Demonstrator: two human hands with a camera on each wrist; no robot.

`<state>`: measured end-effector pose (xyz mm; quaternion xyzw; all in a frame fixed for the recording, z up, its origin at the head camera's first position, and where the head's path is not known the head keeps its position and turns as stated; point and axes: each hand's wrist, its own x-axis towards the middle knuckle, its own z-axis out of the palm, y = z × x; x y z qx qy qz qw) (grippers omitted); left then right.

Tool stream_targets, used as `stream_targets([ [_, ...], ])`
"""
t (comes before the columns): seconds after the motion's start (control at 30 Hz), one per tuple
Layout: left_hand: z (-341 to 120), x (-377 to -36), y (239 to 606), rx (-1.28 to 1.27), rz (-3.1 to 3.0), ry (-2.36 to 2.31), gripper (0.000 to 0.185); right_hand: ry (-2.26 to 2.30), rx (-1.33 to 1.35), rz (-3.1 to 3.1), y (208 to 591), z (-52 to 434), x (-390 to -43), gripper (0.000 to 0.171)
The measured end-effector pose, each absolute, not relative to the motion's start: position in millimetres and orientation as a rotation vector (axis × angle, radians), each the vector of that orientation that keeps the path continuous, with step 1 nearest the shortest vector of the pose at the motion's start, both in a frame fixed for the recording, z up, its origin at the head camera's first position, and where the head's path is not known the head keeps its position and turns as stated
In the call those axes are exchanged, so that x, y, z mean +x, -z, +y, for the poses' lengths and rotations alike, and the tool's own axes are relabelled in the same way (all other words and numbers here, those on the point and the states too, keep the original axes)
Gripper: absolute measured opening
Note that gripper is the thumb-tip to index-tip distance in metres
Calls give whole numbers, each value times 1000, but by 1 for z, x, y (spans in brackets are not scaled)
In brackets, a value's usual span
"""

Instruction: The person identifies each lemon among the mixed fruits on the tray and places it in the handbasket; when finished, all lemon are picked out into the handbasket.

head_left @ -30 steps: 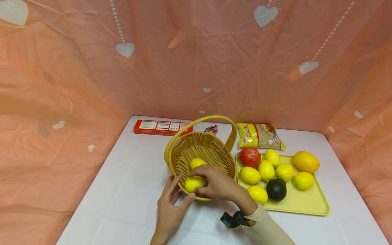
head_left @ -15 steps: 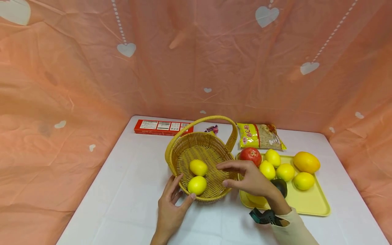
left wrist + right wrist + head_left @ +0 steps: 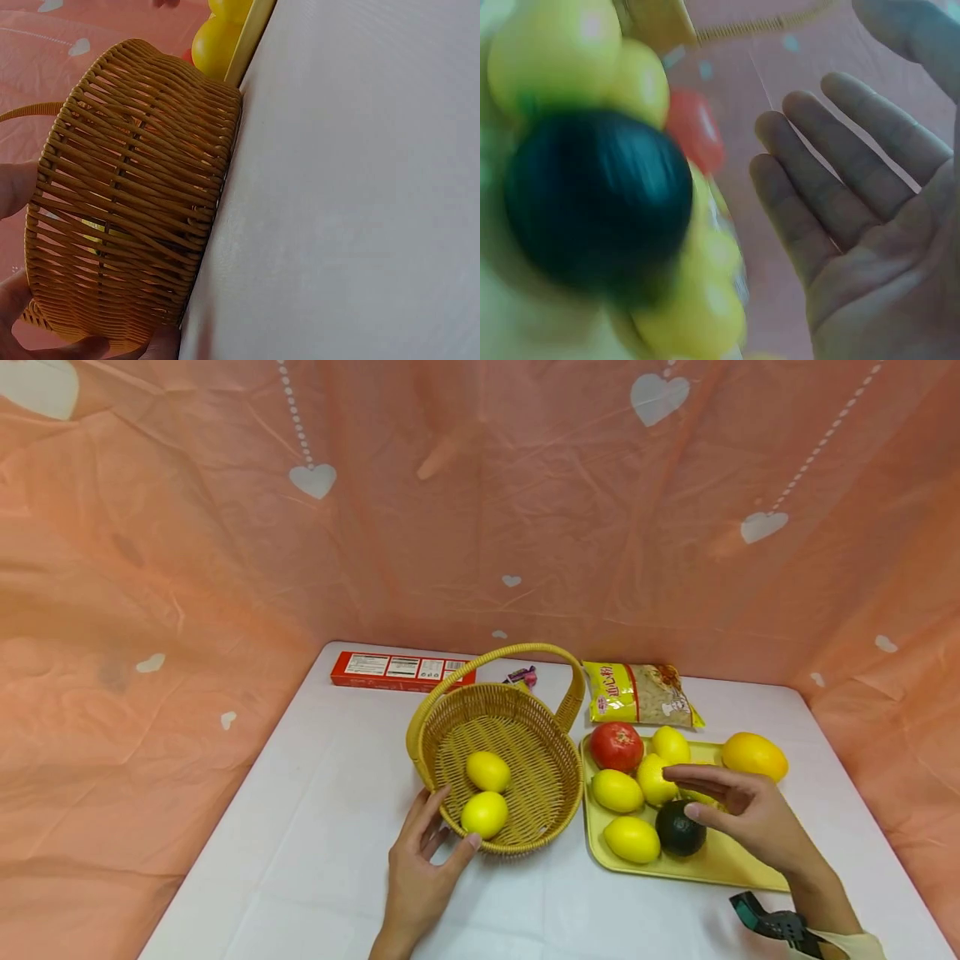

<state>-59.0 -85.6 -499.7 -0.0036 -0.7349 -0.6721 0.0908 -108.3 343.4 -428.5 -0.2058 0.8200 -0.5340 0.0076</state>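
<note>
My left hand [image 3: 422,868] holds the near left side of a round wicker basket [image 3: 557,752], its fingers and thumb at the rim. Two lemons [image 3: 484,815] lie inside the basket near that hand. In the left wrist view, fingers [image 3: 64,349] wrap the woven wall [image 3: 142,180]. My right hand [image 3: 757,818] hovers over a yellow tray [image 3: 622,865], fingers straight and nothing in the grasp. Below its fingertips sits a dark, round avocado-like fruit [image 3: 680,828], with several lemons [image 3: 632,839] around it. The right wrist view shows the bare palm [image 3: 885,277] beside the dark fruit.
A red pomegranate [image 3: 617,746] and a yellow-orange mango-like fruit [image 3: 754,755] sit at the tray's far side. Behind stand a yellow food bag [image 3: 641,693], a red box [image 3: 397,669] and a small purple wrapped item [image 3: 521,677]. The basket's tall handle [image 3: 495,653] arches upward.
My right hand has let go of a lemon in the basket and moved right, to above the tray. My left hand has stayed at the basket's rim.
</note>
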Motion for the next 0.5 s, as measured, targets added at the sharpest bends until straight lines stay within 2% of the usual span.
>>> stream_targets([
  [0.37, -86, -59, 500, -8, -2183, 2003, 71, 1855, -405, 2660, 436, 419, -97, 43],
  [0.5, -86, -59, 500, -20, -2182, 2002, 72, 1738, -307, 2742, 444, 432, -97, 43],
])
